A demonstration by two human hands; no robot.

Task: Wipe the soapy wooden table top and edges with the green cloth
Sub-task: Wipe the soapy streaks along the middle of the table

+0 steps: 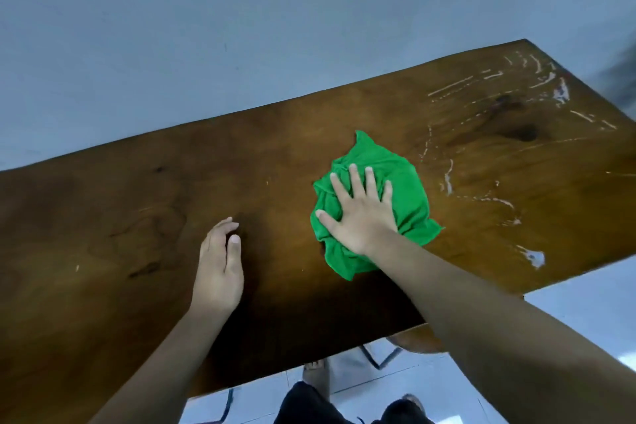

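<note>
The green cloth (373, 203) lay crumpled on the wooden table (137, 217), roughly at the middle of the top as seen from the head camera. The right hand (361, 213) was pressed flat on the cloth, palm down, with fingers and thumb spread wide; it gripped nothing, only bearing on the fabric, which bunched out around the hand on every side.

The left hand (218, 265) was on the bare wood to the left of the cloth, well apart from it. It was open and empty, its fingers loosely curved and close together; whether the palm touched the wood or hung just over it could not be told.

To the right of the cloth, white streaks of soap (495, 86) ran across the wood toward the table's far right corner, with a few more smears near the right front edge. The wood left of the cloth looked dark and free of streaks.

Beyond the table's far edge stood a plain pale blue wall (241, 10). Below the near edge showed a pale tiled floor (344, 372) and the person's dark clothing.
</note>
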